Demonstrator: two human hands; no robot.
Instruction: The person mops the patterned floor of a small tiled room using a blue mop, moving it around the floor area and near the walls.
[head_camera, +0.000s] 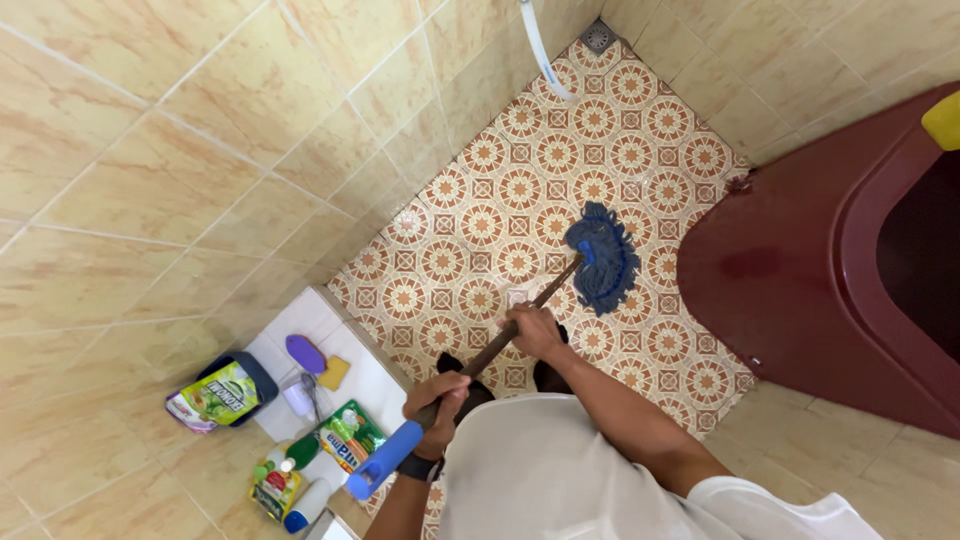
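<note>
both hands grip a mop: the left hand (437, 402) closes round its handle by the blue end grip, the right hand (533, 331) further down the shaft, and the blue mop head (604, 259) lies on the patterned floor (560, 150) beside a dark red tub (800, 270). on the white ledge (375, 380) by the wall, green pouches (215, 395) and bottles (280, 485) crowd its near corner, with a purple oval soap (305, 353) and a yellow sponge (334, 372) further along. the tub runs off the right edge, and the small bottles are hard to make out.

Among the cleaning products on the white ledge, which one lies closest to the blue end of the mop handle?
The green refill pouch, lying flat beside the mop handle's blue grip, just left of the left hand. The bottles sit lower left; the other pouch lies farther left.
</note>
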